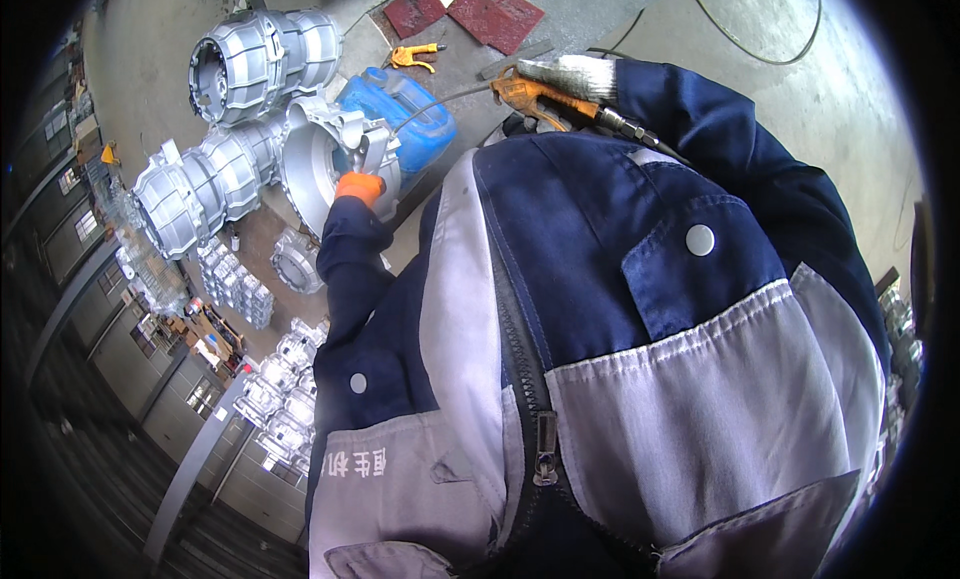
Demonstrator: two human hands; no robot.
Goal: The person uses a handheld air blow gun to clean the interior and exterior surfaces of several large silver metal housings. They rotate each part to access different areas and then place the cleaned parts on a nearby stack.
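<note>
My left hand [362, 182], in an orange-cuffed glove with grey fingers, grips the rim of a silver cast-metal housing [312, 164]. The housing is bell-shaped, and its wide opening faces me. My right hand [570, 77], in a whitish knitted glove, is wrapped around an orange air blow gun [530, 96]. From the gun a long thin nozzle reaches left toward the housing, and a metal hose fitting [640, 132] sits at its other end. A blue plastic jerrycan [425, 129] stands just beyond the housing, between my two hands.
More ribbed silver housings [265, 59] stand at the left, with several smaller castings [237, 284] past them. A second yellow air gun [415, 57] lies on the floor near dark red mats [495, 21]. A thin hose [745, 44] curves over the floor at the far right.
</note>
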